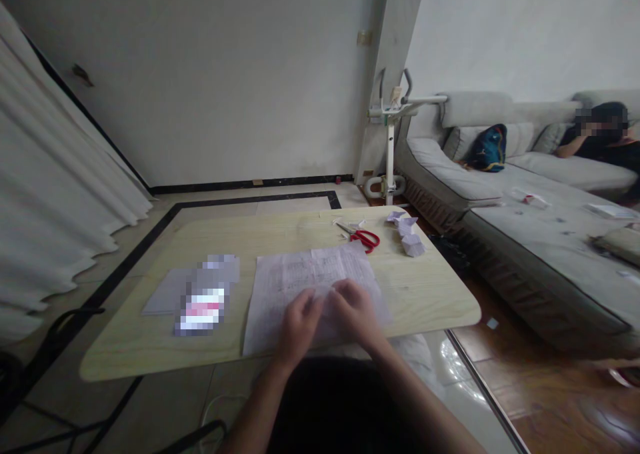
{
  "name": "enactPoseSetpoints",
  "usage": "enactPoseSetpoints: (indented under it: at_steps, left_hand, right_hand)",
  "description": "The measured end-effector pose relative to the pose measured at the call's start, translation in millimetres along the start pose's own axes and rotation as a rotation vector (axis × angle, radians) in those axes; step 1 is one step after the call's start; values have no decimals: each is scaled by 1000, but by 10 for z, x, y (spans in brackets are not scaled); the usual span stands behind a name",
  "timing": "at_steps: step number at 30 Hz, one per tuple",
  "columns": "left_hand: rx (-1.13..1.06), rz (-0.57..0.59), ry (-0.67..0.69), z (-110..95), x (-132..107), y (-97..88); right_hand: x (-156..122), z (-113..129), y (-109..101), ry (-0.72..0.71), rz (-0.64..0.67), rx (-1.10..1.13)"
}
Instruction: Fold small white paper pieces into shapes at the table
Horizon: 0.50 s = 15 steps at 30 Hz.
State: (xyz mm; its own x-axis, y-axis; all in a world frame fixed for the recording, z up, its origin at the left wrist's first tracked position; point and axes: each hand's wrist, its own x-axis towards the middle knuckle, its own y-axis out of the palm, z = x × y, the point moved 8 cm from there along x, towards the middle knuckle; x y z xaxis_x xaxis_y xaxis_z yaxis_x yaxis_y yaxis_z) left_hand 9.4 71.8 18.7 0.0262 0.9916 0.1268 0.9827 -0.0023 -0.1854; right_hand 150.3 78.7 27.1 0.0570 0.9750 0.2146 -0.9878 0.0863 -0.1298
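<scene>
My left hand (301, 322) and my right hand (354, 307) meet over a large printed sheet of paper (285, 274) on the light wooden table. Between my fingertips is a small piece of white paper (324, 293), pinched from both sides; its shape is blurred and partly hidden. Both hands are closed, thumbs and forefingers pressed together. Beyond the sheet lie scissors (367, 241) with red handles, blades pointing away to the left. Several folded paper pieces (413, 245) sit by the table's far right edge.
On the table's left lie white papers (163, 293) beside a pixelated bright object (203, 307). Small paper scraps (357, 224) lie near the scissors. A grey sofa (540, 241) with a backpack (491, 149) and a seated person (607, 137) is at right. White exercise equipment (390, 147) stands behind.
</scene>
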Motion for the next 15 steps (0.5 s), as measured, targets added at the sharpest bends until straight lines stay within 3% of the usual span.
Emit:
enactPoseSetpoints:
  at_steps: [15]
  left_hand:
    - [27,-89,22,27,15,-55]
  right_hand:
    - [0,14,-7,31,21,-35]
